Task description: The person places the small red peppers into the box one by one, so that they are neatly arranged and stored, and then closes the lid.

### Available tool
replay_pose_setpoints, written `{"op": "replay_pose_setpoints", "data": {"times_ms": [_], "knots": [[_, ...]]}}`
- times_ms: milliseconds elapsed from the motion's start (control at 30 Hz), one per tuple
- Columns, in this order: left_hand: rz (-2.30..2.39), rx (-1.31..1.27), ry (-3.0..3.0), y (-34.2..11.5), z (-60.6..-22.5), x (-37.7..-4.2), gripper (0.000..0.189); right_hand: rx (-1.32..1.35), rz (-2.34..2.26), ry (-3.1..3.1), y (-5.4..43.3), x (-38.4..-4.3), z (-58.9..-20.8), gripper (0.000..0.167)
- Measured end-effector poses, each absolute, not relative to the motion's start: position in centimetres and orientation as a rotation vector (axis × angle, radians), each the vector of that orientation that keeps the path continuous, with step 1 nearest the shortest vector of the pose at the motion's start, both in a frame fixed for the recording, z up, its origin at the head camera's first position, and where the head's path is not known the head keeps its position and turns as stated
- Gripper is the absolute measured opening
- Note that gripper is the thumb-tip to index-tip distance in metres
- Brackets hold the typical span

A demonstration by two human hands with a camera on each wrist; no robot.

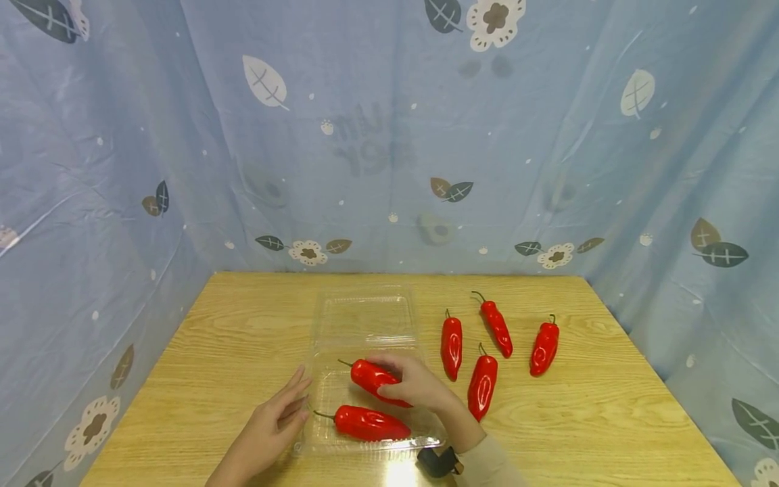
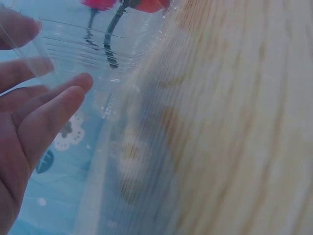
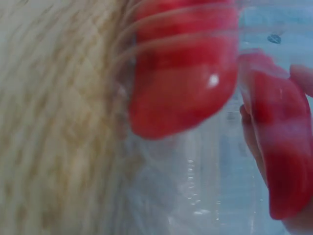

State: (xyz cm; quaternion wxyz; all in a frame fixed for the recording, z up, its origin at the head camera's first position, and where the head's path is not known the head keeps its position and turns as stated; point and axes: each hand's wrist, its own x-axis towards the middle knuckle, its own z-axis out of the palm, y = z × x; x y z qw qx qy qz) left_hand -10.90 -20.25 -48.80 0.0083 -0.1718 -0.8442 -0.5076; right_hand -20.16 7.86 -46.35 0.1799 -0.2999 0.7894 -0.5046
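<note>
A clear plastic clamshell container (image 1: 325, 389) lies open on the wooden table, its lid (image 1: 365, 314) folded back away from me. My right hand (image 1: 420, 384) holds a red chili pepper (image 1: 367, 374) between thumb and fingers, over the far part of the base. In the right wrist view the held pepper (image 3: 283, 127) shows with fingers on both sides. A second red pepper (image 1: 371, 424) lies crosswise along the near side of the base. My left hand (image 1: 270, 426) rests at the container's left edge, its fingers fairly straight; in the left wrist view the fingertips (image 2: 80, 85) are by the clear wall.
Right of the container, several red peppers lie on the table: one close by (image 1: 452, 348), one nearer me (image 1: 483, 387), one farther back (image 1: 498, 329), one farthest right (image 1: 544, 348). A patterned blue curtain (image 1: 365, 169) hangs behind and at both sides.
</note>
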Motion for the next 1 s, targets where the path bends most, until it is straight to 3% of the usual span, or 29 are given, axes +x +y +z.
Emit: {"op": "replay_pose_setpoints", "data": {"times_ms": [1000], "knots": [[-1.537,-0.556,-2.616,-20.17,-48.92,-10.83,0.05,-0.807,-1.141,2.229,7.08,-19.79,-46.66,0.049]]}}
